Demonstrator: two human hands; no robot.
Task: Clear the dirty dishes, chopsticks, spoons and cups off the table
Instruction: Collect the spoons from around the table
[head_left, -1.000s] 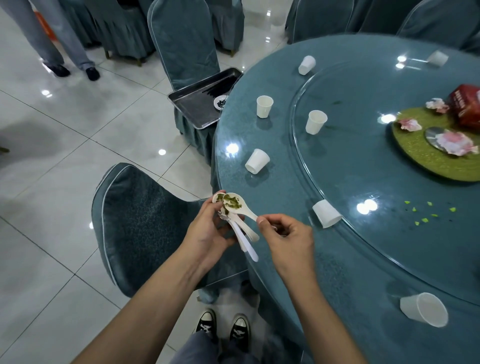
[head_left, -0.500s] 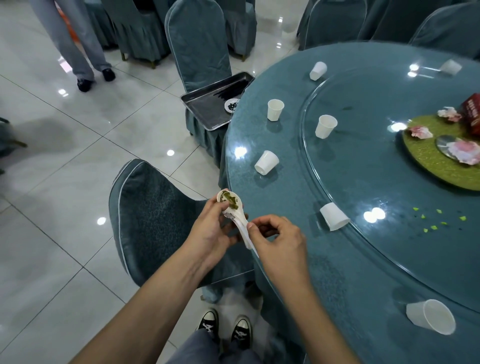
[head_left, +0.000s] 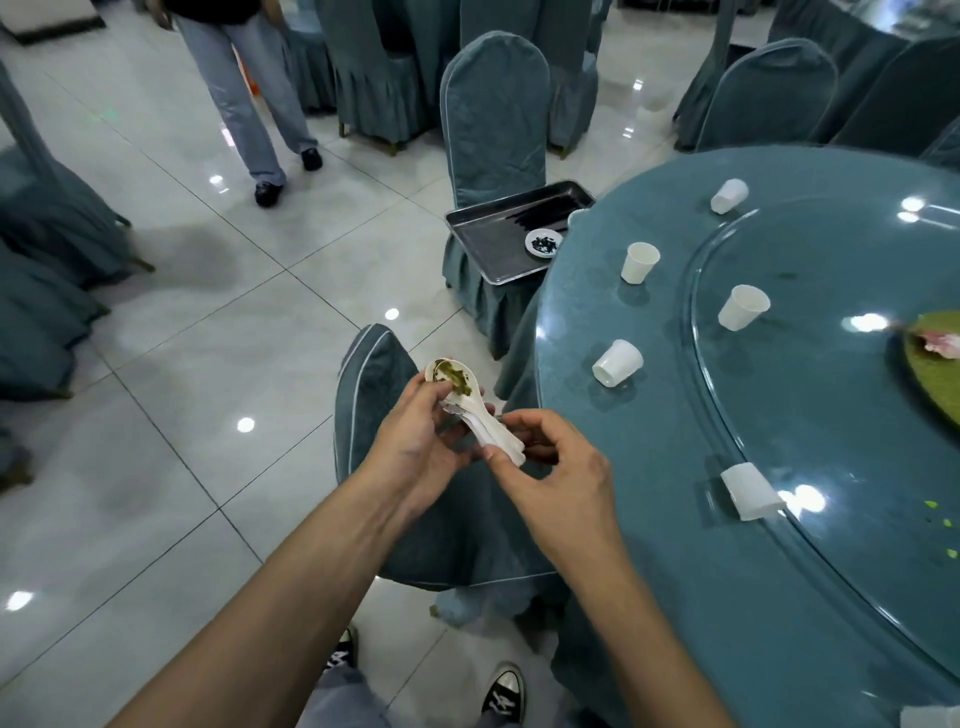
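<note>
Left hand (head_left: 415, 441): fingers curled round the bowls of the stacked spoons (head_left: 470, 402).
Right hand (head_left: 558, 467): fingertips pinch the handle ends.
Spoons: above the chair (head_left: 374, 374), left of the table (head_left: 649, 545).

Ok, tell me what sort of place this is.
Most likely a banquet hall or restaurant dining room: a big round table with a glass turntable, many matching fabric-covered chairs on a polished tile floor, and a metal tray holding a small dish.

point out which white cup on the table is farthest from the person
The cup lying on its side by the far edge of the table, highest in the picture.
</note>
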